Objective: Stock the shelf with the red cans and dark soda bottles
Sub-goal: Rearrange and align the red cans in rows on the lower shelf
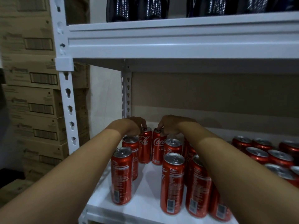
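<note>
Both arms are reaching deep into the lower shelf point(145, 206) of a white metal rack. The left hand point(135, 126) has its fingers curled down over the top rim of 1 red can point(145, 147) at the back, and the right hand point(168, 125) is doing the same thing on the can next to it point(157, 148). So each hand is pinching a can by the top, fingers bent around the rim. Those 2 cans stand upright, just beside each other, logos facing out.

In front of them there are more upright red cans on the same shelf: 1 near the left edge up front point(121, 177), another behind it point(131, 156), a tall-looking 1 front and center point(172, 183), and 1 further back point(173, 147). A few more are partly hidden behind the right forearm, can't count those properly. Off to the right is another bunch of cans point(265, 155), well apart from the ones being held.

The upper shelf point(178, 41) has dark soda bottles point(135, 8) standing on it, only the bottoms are in view. To the left of the rack there's a stack of cardboard boxes point(32, 75).
</note>
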